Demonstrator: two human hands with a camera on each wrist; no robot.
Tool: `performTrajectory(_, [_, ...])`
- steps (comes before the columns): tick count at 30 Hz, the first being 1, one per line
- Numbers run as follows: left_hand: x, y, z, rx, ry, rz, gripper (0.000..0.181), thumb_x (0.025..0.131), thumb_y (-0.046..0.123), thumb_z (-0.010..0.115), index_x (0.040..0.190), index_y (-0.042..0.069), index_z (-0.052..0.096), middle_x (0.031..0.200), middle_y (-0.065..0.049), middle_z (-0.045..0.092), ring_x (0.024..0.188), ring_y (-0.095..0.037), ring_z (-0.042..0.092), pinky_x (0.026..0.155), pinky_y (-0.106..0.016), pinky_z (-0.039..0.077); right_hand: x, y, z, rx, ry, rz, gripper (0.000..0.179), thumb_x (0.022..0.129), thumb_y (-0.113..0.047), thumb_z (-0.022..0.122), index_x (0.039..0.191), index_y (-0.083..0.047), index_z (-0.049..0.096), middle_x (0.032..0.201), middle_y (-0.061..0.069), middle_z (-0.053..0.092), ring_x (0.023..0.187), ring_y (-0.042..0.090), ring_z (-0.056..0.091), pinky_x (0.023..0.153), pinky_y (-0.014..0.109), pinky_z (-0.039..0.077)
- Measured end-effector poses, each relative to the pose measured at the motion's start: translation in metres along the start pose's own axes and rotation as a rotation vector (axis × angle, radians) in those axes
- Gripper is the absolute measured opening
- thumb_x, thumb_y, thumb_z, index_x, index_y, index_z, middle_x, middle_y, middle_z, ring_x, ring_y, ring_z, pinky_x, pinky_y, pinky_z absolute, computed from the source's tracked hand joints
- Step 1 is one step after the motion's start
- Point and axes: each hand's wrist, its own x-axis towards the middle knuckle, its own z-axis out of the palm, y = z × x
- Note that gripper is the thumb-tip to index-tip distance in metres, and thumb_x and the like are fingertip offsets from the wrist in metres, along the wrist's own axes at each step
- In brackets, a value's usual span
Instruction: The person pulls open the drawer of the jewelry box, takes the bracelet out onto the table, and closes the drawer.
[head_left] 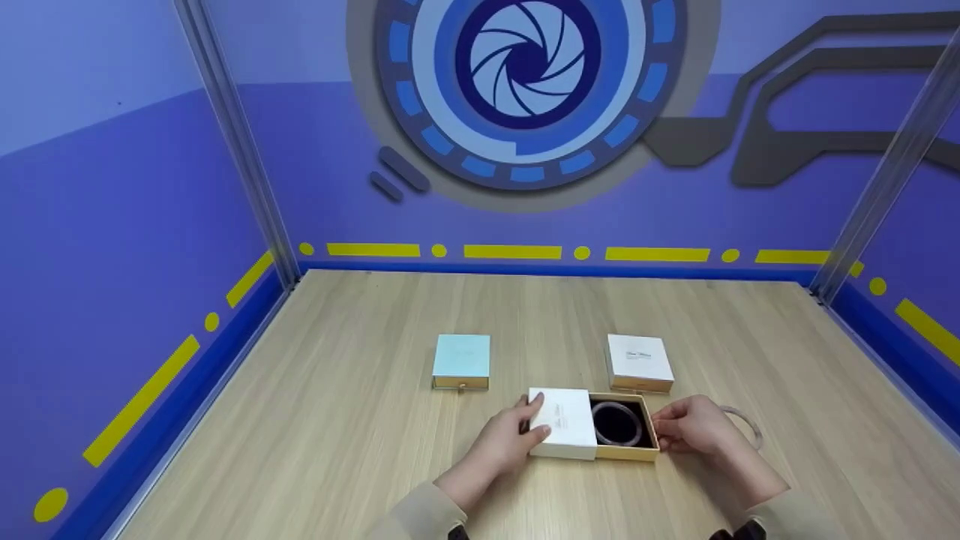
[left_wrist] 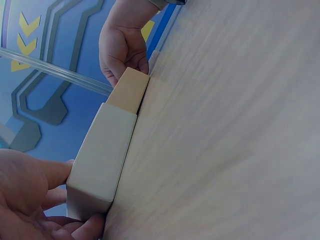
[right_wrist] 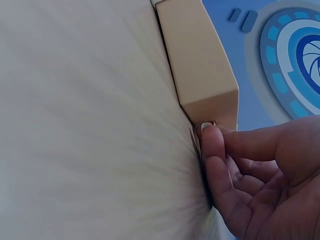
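Observation:
A white drawer-style gift box (head_left: 562, 424) lies on the table, its tan drawer (head_left: 626, 453) slid partly out to the right. Inside the drawer's dark lining sits a round bangle (head_left: 616, 424). My left hand (head_left: 501, 439) grips the white sleeve (left_wrist: 102, 155) at its left end, thumb and fingers around it. At the drawer's outer end, my right hand (head_left: 701, 426) pinches the small pull tab between thumb and fingertips, which mostly hide it. A second, pale bangle (head_left: 752, 429) lies on the table just beyond the right hand, partly covered by it.
Farther back stand a closed light-blue box (head_left: 461, 358) on the left and a closed white box (head_left: 640, 360) on the right, the latter just behind the drawer. Blue printed panels (head_left: 150, 247) wall the wooden table (head_left: 360, 322) at the back and sides.

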Motion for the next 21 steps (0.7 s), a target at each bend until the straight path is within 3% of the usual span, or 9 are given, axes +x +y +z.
performTrajectory(12, [-0.0009, -0.0004, -0.0001, -0.015, -0.007, -0.007, 0.058, 0.102, 0.025, 0.065, 0.156, 0.013, 0.045, 0.166, -0.024, 0.029, 0.155, -0.041, 0.028, 0.126, -0.056, 0.025, -0.0001, -0.0008, -0.0012, 0.009, -0.014, 0.025, 0.019, 0.095, 0.002, 0.064, 0.104, 0.018, 0.069, 0.068, -0.003, 0.069, 0.063, 0.005, 0.065, 0.058, 0.018, 0.057])
performTrajectory(21, [-0.0011, 0.0000, 0.0003, -0.003, -0.002, 0.004, 0.057, 0.102, 0.024, 0.064, 0.155, 0.013, 0.045, 0.166, -0.025, 0.029, 0.154, -0.042, 0.029, 0.126, -0.055, 0.025, -0.0033, -0.0066, 0.0000, -0.047, 0.009, 0.034, 0.020, 0.097, -0.001, 0.062, 0.103, 0.016, 0.069, 0.071, -0.001, 0.071, 0.063, 0.007, 0.066, 0.057, 0.019, 0.056])
